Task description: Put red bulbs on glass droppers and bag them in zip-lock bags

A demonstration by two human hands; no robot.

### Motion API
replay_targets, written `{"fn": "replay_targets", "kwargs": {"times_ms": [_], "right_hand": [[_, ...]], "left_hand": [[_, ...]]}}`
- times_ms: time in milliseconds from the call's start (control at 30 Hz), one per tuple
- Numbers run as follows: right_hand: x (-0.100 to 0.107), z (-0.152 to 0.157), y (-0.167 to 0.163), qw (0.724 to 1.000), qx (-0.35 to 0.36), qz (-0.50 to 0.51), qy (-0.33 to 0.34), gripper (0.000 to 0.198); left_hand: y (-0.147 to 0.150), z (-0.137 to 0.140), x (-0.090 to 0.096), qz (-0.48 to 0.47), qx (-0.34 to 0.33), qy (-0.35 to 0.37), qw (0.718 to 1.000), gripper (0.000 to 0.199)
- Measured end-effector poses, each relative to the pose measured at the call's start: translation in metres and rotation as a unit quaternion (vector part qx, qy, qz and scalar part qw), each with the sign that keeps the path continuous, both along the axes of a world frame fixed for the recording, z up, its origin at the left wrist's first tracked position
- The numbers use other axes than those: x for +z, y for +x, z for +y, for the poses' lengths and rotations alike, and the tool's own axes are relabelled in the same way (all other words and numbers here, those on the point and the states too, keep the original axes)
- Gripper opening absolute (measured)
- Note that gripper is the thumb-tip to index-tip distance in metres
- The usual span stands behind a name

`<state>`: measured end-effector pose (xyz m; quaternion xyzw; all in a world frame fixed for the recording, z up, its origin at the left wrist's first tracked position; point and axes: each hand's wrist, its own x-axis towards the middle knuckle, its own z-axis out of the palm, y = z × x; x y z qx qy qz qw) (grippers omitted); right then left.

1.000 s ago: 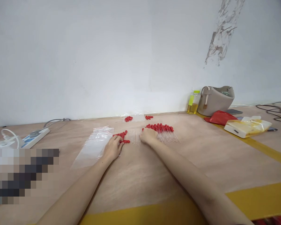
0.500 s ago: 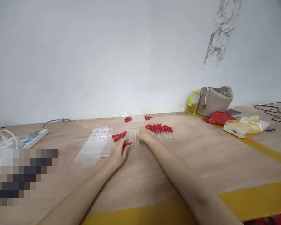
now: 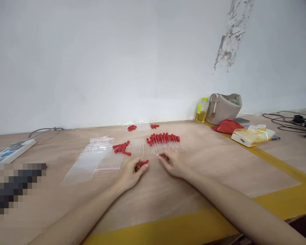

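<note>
My left grip (image 3: 132, 173) is curled nearly closed, thumb against fingers, on one red bulb (image 3: 145, 163) whose end pokes out towards my other hand. My right grip (image 3: 173, 164) is pinched at the fingertips on a thin clear tube (image 3: 155, 154) that points towards the left, its tip apart from the bulb. Both hands are low over the bench (image 3: 214, 170), side by side with a gap between. Just beyond my left fingers lie a row of bare tubes (image 3: 137, 148) and, left of it, a loose cluster of red bulbs (image 3: 121, 147); clear bags (image 3: 91, 160) lie flat further left. Beyond my right hand, red-topped tubes (image 3: 165, 139) lie in a slanting row. Near the wall (image 3: 104, 68), two small red heaps (image 3: 132, 128) sit by clear plastic.
</note>
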<state>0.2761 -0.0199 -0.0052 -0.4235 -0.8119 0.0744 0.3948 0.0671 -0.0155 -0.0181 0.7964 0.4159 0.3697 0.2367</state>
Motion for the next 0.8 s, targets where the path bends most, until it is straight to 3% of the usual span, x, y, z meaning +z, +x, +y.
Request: {"fn": "replay_targets", "kwargs": {"times_ms": [200, 800], "right_hand": [[-0.0054, -0.0071, -0.0092, 0.998, 0.043, -0.041, 0.037, 0.013], [-0.0072, -0.0105, -0.0114, 0.996, 0.083, -0.035, 0.015, 0.016]], "left_hand": [[-0.0020, -0.0024, 0.0019, 0.000, 0.003, -0.014, 1.000, 0.025], [-0.0037, -0.0002, 0.0019, -0.012, -0.017, 0.017, 1.000, 0.024]]}}
